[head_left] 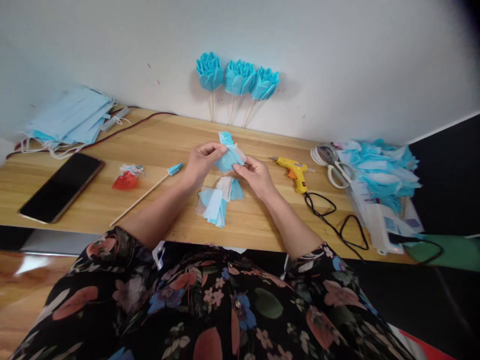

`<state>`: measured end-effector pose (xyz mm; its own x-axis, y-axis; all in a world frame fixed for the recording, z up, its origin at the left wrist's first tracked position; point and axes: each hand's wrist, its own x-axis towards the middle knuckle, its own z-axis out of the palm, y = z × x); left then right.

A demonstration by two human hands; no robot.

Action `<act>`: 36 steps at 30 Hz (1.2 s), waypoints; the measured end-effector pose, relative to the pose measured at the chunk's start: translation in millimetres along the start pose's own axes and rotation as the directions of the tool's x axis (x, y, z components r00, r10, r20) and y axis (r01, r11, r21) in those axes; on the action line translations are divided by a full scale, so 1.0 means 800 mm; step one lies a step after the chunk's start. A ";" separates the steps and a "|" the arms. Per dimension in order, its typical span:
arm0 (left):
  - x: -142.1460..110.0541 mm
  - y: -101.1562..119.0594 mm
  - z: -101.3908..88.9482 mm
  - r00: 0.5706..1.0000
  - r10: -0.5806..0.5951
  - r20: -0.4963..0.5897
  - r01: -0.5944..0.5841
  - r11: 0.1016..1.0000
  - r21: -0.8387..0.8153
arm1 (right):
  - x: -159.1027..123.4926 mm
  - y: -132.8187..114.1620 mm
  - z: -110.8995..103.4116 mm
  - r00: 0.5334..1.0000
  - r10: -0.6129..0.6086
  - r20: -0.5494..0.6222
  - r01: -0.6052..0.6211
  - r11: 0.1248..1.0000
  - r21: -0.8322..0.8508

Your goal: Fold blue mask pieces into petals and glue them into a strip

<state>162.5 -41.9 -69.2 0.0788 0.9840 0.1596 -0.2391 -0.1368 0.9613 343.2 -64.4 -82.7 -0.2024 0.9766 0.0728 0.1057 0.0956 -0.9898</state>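
Note:
Between my two hands is a piece of light-blue mask fabric (227,161), pinched at its left side by my left hand (204,159) and at its right edge by my right hand (255,174). A pale strip shows along its right side. Just below, a loose spread of cut blue and white fabric strips (215,204) lies on the wooden table. Left of my left hand, a thin wooden stick (144,194) with a small blue fabric tip (175,169) rests on the tabletop. A yellow glue gun (295,172) lies to the right of my right hand.
Three blue fabric flowers (240,77) on sticks lean against the wall. Face masks (73,117), a phone (62,187) and a red scrap (125,180) are at left. Scissors (339,174), piled blue scraps (388,167), a white power strip (380,227) and a black cord (330,220) occupy the right.

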 end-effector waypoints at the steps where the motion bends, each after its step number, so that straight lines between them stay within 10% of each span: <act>1: 0.001 -0.001 -0.001 1.000 -0.005 -0.005 0.005 1.000 -0.023 | 0.000 0.000 0.000 1.000 -0.002 -0.008 0.002 1.000 0.008; 11: 0.006 -0.002 -0.007 0.996 -0.084 0.024 0.086 0.991 -0.105 | 0.002 -0.010 -0.009 0.999 -0.046 -0.022 0.047 0.999 0.007; 24: -0.005 0.008 -0.002 0.965 -0.112 0.239 0.058 0.973 0.222 | 0.001 -0.013 -0.016 0.981 -0.187 0.043 0.190 0.980 -0.053; 36: -0.001 0.005 -0.008 0.958 -0.086 0.272 0.022 0.973 0.231 | 0.008 -0.012 -0.019 0.976 -0.139 -0.167 0.150 0.987 0.060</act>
<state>155.2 -42.1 -67.3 0.3598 0.9238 0.1311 -0.0071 -0.1378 0.9904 355.5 -56.3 -70.7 -0.0495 0.9722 0.2288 0.0159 0.2298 -0.9731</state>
